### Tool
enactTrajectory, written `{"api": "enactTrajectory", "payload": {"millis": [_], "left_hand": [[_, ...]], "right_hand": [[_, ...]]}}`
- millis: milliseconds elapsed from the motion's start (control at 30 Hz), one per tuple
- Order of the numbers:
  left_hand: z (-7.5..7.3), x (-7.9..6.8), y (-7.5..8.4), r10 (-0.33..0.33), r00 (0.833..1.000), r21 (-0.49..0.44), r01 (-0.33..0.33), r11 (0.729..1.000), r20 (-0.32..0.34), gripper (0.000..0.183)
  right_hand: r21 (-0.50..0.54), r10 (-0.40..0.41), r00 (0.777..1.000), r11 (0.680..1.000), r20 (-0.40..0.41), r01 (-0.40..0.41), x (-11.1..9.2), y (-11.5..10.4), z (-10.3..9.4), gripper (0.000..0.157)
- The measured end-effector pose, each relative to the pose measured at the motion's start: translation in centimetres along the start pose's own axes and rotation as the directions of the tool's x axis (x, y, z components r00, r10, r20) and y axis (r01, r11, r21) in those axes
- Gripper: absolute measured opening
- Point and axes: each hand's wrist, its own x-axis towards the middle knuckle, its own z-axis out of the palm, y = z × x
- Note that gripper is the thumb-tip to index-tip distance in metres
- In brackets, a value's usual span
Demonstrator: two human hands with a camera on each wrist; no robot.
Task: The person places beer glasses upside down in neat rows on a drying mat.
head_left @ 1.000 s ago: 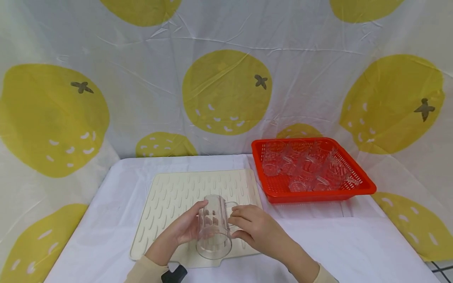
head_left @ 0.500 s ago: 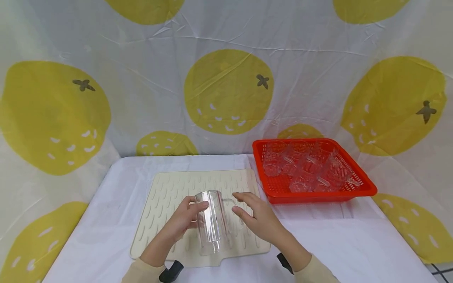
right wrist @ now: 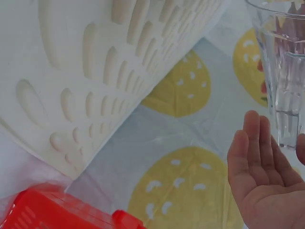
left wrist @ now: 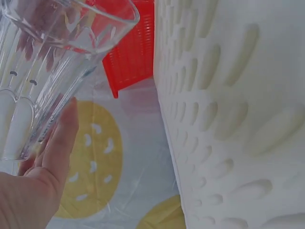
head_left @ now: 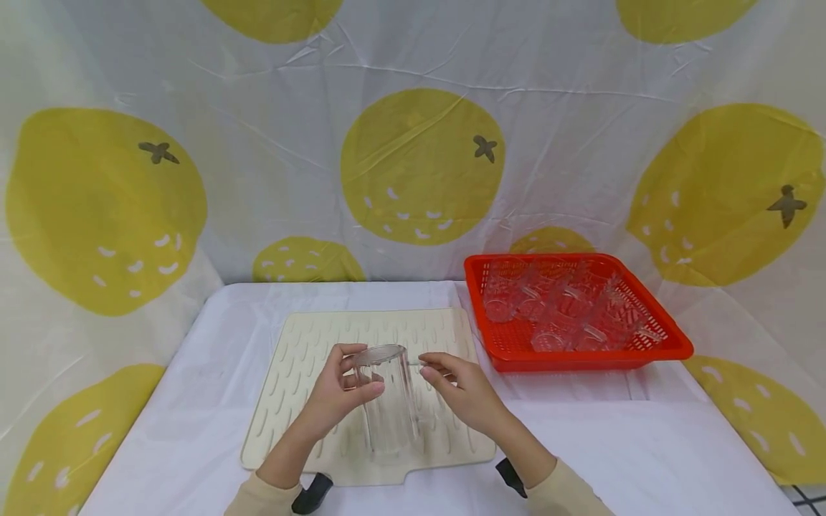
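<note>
A clear glass mug [head_left: 391,423] is held over the cream ridged mat [head_left: 310,344] in the head view, base up and rim toward the mat. My left hand [head_left: 335,394] grips it near the base, thumb across the near side and fingers behind. In the left wrist view, the faceted glass wall shows against that hand. My right hand [head_left: 467,394] is at the mug's handle side, fingertips close to the handle. The right wrist view shows these fingers [right wrist: 252,143] extended, with the palm facing the glass.
A red plastic basket [head_left: 590,356] stands right of the mat with several clear glass mugs [head_left: 571,304] lying in it. A white cloth [head_left: 619,444] covers the table. Behind it hangs a curtain [head_left: 277,165] printed with yellow lemons.
My left hand has tipped the mug so its base now faces up and its rim points down. My right hand has let go of the handle and stays beside it.
</note>
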Motion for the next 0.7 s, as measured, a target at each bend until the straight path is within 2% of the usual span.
{"api": "enactTrajectory", "payload": {"millis": [167, 333, 567, 700], "left_hand": [[-0.5, 0.0, -0.9, 0.094, 0.996, 0.11, -0.093, 0.99, -0.008, 0.072], [-1.7, 0.2, -1.2, 0.155, 0.987, 0.182, -0.161, 0.97, 0.048, 0.076], [-4.9, 1.6, -0.9, 0.202, 0.963, 0.147, -0.229, 0.962, 0.176, 0.079], [-6.6, 2.9, -0.7, 0.211, 0.958, 0.113, -0.236, 0.965, 0.196, 0.079]], "right_hand": [[0.049, -0.023, 1.0, 0.999, 0.015, 0.023, 0.3, 0.5, 0.3, 0.032], [0.058, -0.033, 0.999, 0.998, 0.012, 0.032, 0.7, 0.7, 0.9, 0.028], [-0.048, -0.086, 0.996, 0.995, -0.007, 0.086, 2.4, 0.4, 1.9, 0.024], [-0.032, -0.073, 0.997, 0.997, -0.033, 0.072, 4.2, 0.0, 2.6, 0.024]]}}
